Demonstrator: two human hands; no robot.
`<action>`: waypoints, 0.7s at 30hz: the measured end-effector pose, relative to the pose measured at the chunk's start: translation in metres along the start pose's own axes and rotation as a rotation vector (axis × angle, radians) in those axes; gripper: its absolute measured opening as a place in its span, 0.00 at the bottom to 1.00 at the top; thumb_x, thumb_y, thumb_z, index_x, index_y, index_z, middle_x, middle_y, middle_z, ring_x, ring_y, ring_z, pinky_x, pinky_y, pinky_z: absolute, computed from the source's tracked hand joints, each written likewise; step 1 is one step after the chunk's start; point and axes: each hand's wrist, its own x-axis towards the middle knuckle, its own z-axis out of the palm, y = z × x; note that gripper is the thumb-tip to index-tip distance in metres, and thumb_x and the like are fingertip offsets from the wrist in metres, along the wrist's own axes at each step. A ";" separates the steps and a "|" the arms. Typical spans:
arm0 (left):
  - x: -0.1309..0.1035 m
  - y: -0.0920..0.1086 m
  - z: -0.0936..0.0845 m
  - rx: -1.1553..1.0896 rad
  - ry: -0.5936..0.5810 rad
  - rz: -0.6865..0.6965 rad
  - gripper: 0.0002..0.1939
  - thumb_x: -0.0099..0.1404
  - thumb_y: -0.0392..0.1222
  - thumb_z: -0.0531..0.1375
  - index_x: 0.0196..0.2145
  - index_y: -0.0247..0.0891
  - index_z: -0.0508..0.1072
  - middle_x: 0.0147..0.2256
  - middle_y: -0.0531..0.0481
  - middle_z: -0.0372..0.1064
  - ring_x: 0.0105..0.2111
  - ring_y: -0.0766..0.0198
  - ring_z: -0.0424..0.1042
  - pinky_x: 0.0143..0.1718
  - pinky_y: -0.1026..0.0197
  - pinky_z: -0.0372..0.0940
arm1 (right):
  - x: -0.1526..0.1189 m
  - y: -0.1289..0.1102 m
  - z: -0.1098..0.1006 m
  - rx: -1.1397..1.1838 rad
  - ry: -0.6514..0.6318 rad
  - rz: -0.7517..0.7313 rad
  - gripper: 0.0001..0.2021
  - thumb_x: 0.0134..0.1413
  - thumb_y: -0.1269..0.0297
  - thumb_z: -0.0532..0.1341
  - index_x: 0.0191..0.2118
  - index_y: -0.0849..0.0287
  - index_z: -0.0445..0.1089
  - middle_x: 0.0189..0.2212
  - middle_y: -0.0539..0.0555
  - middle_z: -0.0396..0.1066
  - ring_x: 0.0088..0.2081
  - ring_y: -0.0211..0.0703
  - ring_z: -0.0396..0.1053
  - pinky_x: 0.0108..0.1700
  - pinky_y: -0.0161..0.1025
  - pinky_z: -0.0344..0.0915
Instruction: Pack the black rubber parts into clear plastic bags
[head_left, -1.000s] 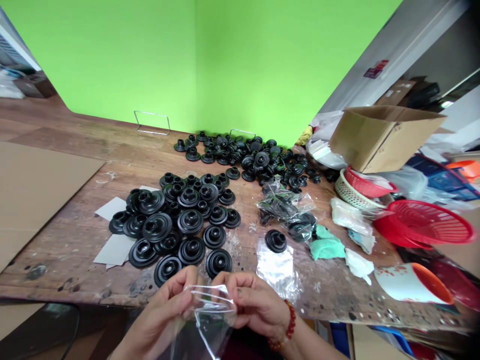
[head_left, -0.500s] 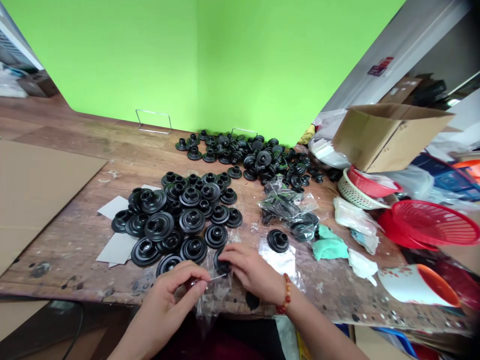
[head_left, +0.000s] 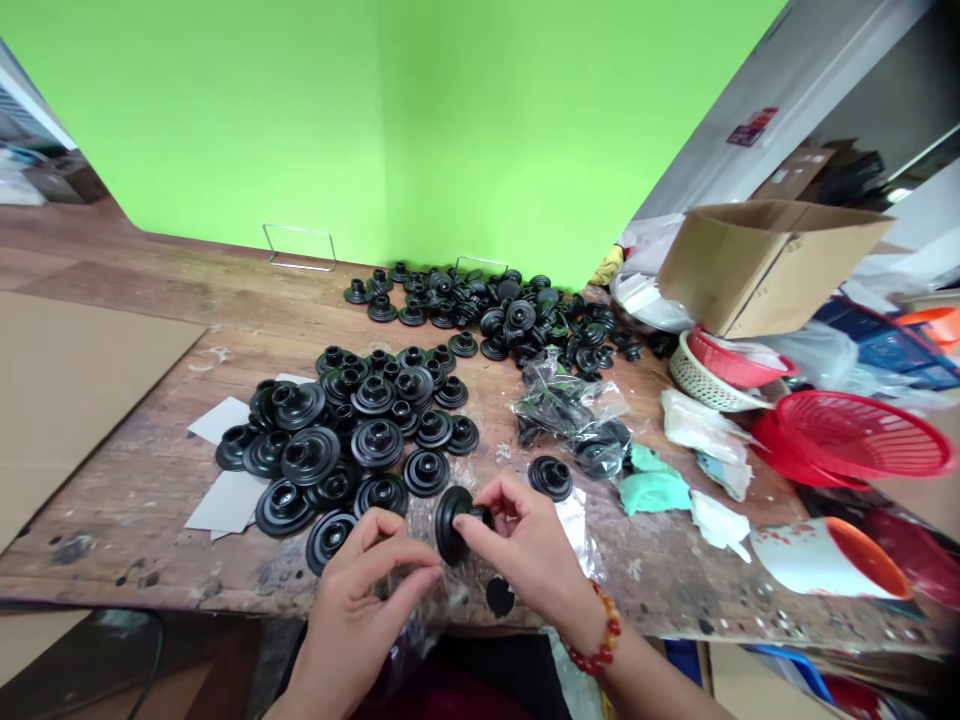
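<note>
My right hand (head_left: 529, 545) grips a black round stepped part (head_left: 451, 525) by its narrow neck, its wide disc tilted upright and facing left. Close beside it, my left hand (head_left: 375, 590) pinches a clear plastic bag (head_left: 431, 610) that hangs over the table's front edge. A heap of similar black stepped discs (head_left: 376, 443) lies just beyond my left hand. One more black disc (head_left: 551, 477) rests on a flat clear bag (head_left: 574, 520) to the right of my right hand. Farther right, bagged black parts (head_left: 577, 420) lie in crinkled plastic.
More black discs (head_left: 517, 315) are piled along the green board (head_left: 480, 130). At right are a teal cloth (head_left: 654, 490), a red basket (head_left: 862, 435), a white cylinder with orange inside (head_left: 810, 550) and a cardboard box (head_left: 765, 265). Cardboard (head_left: 75, 390) covers the left side.
My right hand has lifted the black stepped part off the table and turned its disc upright. My left hand stays on the clear bag, slightly lower. The view has shifted a little.
</note>
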 end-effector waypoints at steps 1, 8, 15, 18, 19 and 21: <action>0.000 -0.001 0.002 -0.028 0.017 -0.029 0.04 0.57 0.41 0.65 0.26 0.46 0.80 0.32 0.49 0.63 0.36 0.57 0.67 0.40 0.60 0.60 | 0.000 0.003 0.000 0.006 -0.023 0.008 0.10 0.47 0.63 0.66 0.27 0.59 0.63 0.19 0.43 0.56 0.23 0.33 0.52 0.24 0.32 0.50; 0.003 -0.001 0.017 -0.596 -0.130 -0.393 0.05 0.55 0.42 0.67 0.25 0.40 0.76 0.54 0.43 0.67 0.55 0.48 0.64 0.57 0.51 0.56 | -0.001 0.007 0.003 0.128 -0.173 -0.009 0.12 0.54 0.56 0.63 0.29 0.61 0.67 0.21 0.45 0.61 0.24 0.33 0.56 0.26 0.31 0.53; 0.004 0.003 0.016 -0.927 -0.057 -0.614 0.09 0.57 0.42 0.67 0.28 0.40 0.70 0.56 0.49 0.66 0.52 0.53 0.69 0.47 0.56 0.65 | -0.010 0.013 -0.003 0.227 -0.247 -0.006 0.11 0.51 0.58 0.67 0.32 0.60 0.70 0.26 0.48 0.65 0.27 0.35 0.59 0.28 0.32 0.57; 0.002 0.000 0.019 -0.864 -0.030 -0.589 0.10 0.57 0.42 0.67 0.27 0.40 0.68 0.56 0.49 0.66 0.57 0.52 0.64 0.51 0.56 0.62 | -0.013 0.015 0.000 0.108 -0.214 -0.102 0.05 0.51 0.66 0.66 0.29 0.59 0.71 0.28 0.49 0.63 0.30 0.36 0.61 0.31 0.33 0.58; 0.002 -0.001 0.020 -0.841 -0.018 -0.576 0.10 0.57 0.42 0.67 0.27 0.40 0.68 0.55 0.49 0.67 0.59 0.52 0.62 0.52 0.56 0.60 | -0.014 0.016 0.001 0.095 -0.198 -0.124 0.05 0.53 0.67 0.64 0.28 0.59 0.71 0.28 0.49 0.63 0.31 0.36 0.61 0.32 0.33 0.58; 0.001 -0.003 0.023 -0.827 -0.002 -0.549 0.11 0.58 0.42 0.67 0.26 0.39 0.68 0.53 0.48 0.69 0.59 0.53 0.61 0.54 0.56 0.58 | -0.013 0.016 0.002 0.136 -0.195 -0.121 0.07 0.56 0.66 0.61 0.28 0.60 0.70 0.26 0.49 0.64 0.30 0.36 0.61 0.32 0.33 0.57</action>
